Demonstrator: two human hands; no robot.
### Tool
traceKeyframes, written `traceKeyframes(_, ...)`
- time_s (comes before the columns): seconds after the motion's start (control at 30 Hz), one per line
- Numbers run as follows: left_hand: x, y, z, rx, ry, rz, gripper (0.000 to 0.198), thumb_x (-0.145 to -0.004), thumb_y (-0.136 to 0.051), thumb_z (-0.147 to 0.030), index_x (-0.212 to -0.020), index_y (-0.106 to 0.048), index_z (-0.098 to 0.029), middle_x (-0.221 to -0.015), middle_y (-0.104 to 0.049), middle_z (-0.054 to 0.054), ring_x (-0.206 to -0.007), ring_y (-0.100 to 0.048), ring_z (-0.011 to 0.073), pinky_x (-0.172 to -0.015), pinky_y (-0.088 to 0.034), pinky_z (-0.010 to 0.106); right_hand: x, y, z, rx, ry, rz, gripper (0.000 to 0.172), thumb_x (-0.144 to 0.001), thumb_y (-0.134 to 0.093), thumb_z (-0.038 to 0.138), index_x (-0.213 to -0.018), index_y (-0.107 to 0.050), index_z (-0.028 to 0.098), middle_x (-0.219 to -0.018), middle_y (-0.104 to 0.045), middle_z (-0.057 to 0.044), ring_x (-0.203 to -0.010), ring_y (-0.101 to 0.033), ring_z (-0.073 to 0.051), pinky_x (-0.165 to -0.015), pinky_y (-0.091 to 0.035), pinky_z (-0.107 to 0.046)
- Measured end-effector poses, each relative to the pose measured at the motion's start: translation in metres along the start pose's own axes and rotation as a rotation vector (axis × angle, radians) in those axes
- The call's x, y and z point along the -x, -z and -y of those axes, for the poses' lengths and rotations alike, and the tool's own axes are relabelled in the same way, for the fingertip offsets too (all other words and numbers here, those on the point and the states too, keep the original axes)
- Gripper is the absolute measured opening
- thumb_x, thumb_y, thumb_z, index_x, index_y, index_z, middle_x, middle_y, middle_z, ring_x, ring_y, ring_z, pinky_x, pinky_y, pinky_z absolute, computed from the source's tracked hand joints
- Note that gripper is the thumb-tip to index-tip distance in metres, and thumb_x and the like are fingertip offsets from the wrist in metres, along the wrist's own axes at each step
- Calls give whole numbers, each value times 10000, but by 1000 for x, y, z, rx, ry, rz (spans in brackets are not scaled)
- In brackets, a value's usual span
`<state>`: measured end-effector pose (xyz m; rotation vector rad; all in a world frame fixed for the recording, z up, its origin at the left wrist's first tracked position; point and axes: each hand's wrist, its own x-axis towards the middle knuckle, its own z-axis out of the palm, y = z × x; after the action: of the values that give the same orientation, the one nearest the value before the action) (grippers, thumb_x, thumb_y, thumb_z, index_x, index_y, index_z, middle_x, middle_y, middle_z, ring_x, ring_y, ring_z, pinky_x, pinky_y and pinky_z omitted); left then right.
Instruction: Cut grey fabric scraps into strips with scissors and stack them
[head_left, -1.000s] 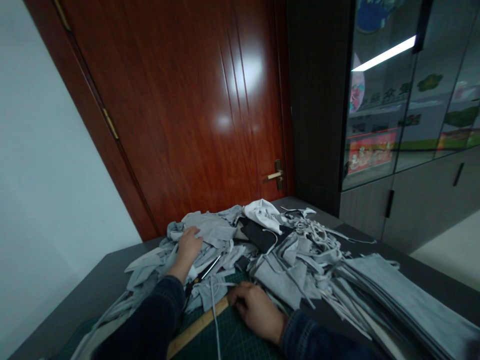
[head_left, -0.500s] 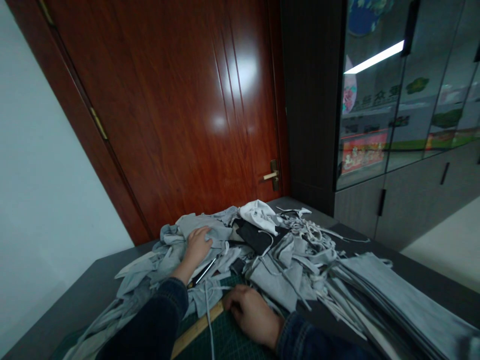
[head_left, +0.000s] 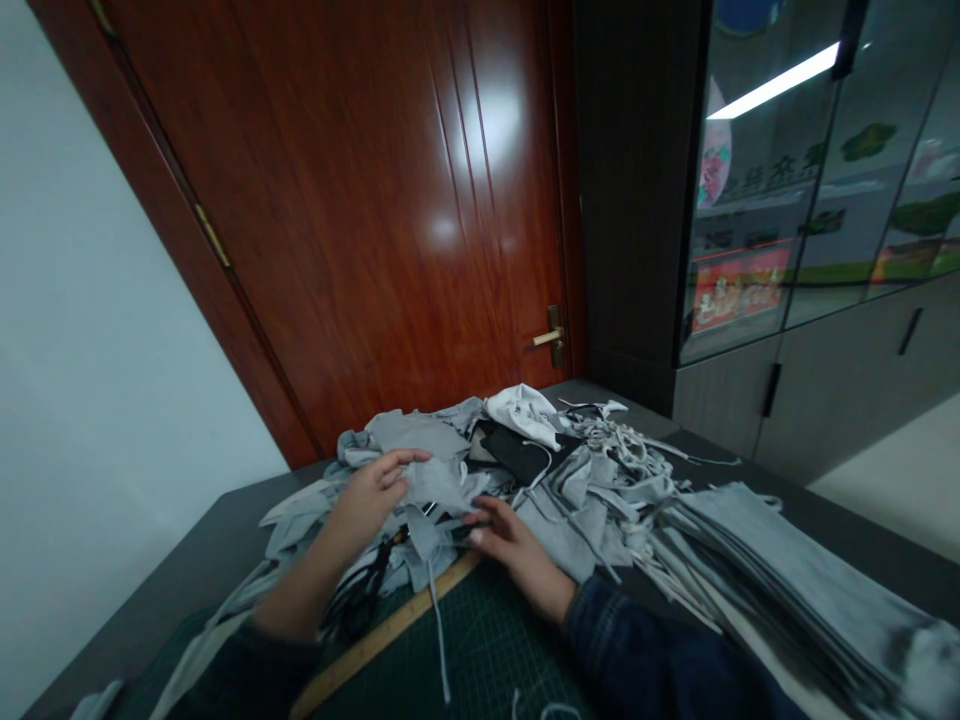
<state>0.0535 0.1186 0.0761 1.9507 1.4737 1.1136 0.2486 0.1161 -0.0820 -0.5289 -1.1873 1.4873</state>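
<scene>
**A:** What did the room show?

**B:** A white wall (head_left: 97, 300) on the left, a glossy wooden door (head_left: 337, 200) ahead with a brass handle (head_left: 553, 336), and a glass-fronted cabinet (head_left: 757, 180) on the right.

**A:** And the surface?

**B:** A dark grey worktop (head_left: 645, 405), with a green cutting mat (head_left: 480, 650) at the near edge and a wooden ruler (head_left: 382, 630) lying along the mat.

**A:** What lay around?

**B:** A heap of grey scraps (head_left: 412, 435), a white cloth (head_left: 523, 415), a black cloth (head_left: 514, 455), tangled white cords (head_left: 622, 450), and a stack of grey strips (head_left: 787, 570) at the right.

**A:** The hands?

**B:** A loose grey piece (head_left: 442, 485) lay between them, just above the mat. The left hand (head_left: 371, 490) and right hand (head_left: 517, 555) each had an open grip, unclenched, reaching it from either side. Black scissors (head_left: 360, 600) lay partly hidden under the left wrist.
</scene>
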Motion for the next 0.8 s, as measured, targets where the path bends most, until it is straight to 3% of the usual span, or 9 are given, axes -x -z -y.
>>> traceKeyframes(0.1, 31, -15, 3, 186, 98, 131, 419, -693, -612, -297, -1089, -719, -216, -1128, -770, 71, -1019, -717, 268, -889, -558, 379, 6, -7, 12, -230, -125, 10, 668, -729, -868, 479, -1268, -559, 235, -1185, -628, -55, -1013, -643, -189, -919, -522, -362)
traceKeyframes(0.23, 57, -30, 15, 361, 197, 175, 385, -713, -662, -310, -1083, -692, -208, -1080, -768, 67, -1010, -712, 258, -873, -540, 352, 10, -10, 19, -263, -211, -27, 689, -646, -930, 463, -1219, -619, 239, -1125, -643, -25, -943, -632, -156, -758, -507, -260)
traceKeyframes(0.37, 68, -33, 18, 468, 256, 223, 417, -755, -687, -379, -1134, -641, -213, -1059, -755, 64, -891, -709, 230, -765, -538, 322, 13, -8, 22, -236, -272, 151, 546, -678, -910, 470, -1105, -682, 218, -1059, -678, -13, -863, -628, -132, -740, -470, -238)
traceKeyframes(0.47, 67, -29, 17, 387, 208, 244, 473, -712, -720, -349, -1156, -621, -220, -1148, -729, 75, -1035, -692, 255, -857, -535, 331, 14, -9, 26, -187, -245, 215, 475, -597, -959, 421, -864, -680, 146, -817, -672, 4, -744, -609, -117, -744, -452, -240)
traceKeyframes(0.6, 65, -21, 26, 67, 121, 217, 596, -608, -618, -226, -1204, -601, -223, -1182, -706, 70, -1142, -654, 268, -952, -494, 329, 12, -7, 37, -174, -196, 145, 466, -604, -945, 427, -832, -647, 150, -745, -655, 30, -652, -561, -95, -670, -406, -219)
traceKeyframes(0.7, 67, -15, 37, -61, 149, 188, 548, -617, -543, -252, -1160, -602, -216, -921, -711, 21, -861, -675, 216, -762, -489, 289, 10, -2, 46, -167, -176, 93, 419, -623, -910, 402, -811, -625, 158, -738, -638, 33, -654, -555, -100, -667, -401, -218)
traceKeyframes(0.8, 75, -7, 38, 40, 266, 183, 429, -736, -542, -368, -1136, -586, -220, -613, -542, -73, -534, -485, 138, -535, -335, 244, 8, 7, 51, -153, -178, 65, 359, -631, -847, 380, -786, -603, 168, -730, -619, 27, -664, -560, -118, -671, -416, -233)
